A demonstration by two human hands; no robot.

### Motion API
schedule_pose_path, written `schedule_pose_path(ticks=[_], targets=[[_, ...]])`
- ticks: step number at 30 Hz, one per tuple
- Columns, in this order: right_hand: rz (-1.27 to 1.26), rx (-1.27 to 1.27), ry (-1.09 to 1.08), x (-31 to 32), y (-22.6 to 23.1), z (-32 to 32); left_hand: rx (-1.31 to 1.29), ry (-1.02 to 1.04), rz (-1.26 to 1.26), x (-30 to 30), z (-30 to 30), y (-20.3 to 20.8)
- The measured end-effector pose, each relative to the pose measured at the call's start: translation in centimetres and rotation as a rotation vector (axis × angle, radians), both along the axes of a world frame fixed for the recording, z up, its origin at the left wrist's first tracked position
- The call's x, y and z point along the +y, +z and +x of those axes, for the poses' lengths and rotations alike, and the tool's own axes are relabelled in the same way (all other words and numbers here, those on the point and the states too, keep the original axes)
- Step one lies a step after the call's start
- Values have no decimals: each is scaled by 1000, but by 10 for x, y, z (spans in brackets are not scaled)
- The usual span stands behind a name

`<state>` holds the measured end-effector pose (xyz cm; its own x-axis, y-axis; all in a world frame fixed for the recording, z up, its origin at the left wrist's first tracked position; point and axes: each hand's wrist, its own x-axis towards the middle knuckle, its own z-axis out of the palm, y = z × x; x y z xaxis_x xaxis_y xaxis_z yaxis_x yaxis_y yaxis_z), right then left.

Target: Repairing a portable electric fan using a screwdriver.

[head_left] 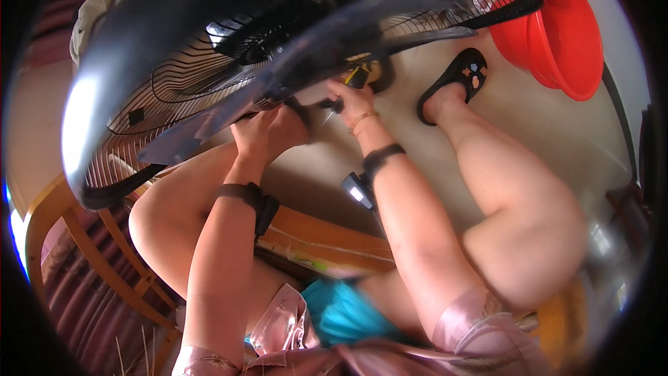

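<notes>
Caged fan (299, 63) tilted above floor (445, 160). Left hand (257, 127) at its lower edge, fingers partly hidden, cannot tell grip. Right hand (355, 101) closed around yellow-black tool (359, 77), below fan. Red basin (574, 35) at floor's far-right edge.

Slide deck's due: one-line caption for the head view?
Head view: left hand at the underside of a black wire-caged fan, right hand holding a black-and-yellow object.

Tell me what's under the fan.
Under the fan: the left hand, fingertips mostly hidden, and the right hand by a yellow-black object. Floor behind the fan is mostly covered.
</notes>
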<state>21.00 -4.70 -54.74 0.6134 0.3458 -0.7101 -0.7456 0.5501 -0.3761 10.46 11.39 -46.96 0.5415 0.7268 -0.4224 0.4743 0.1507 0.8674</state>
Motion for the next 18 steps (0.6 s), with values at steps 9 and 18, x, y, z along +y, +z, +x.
schedule_pose_path(ticks=[9, 18], targets=[[108, -131, 32, -16, 5, 15, 12, 54, -148, 9, -7, 13], [14, -191, 4, -15, 15, 21, -60, 196, -314, 14, -18, 12]])
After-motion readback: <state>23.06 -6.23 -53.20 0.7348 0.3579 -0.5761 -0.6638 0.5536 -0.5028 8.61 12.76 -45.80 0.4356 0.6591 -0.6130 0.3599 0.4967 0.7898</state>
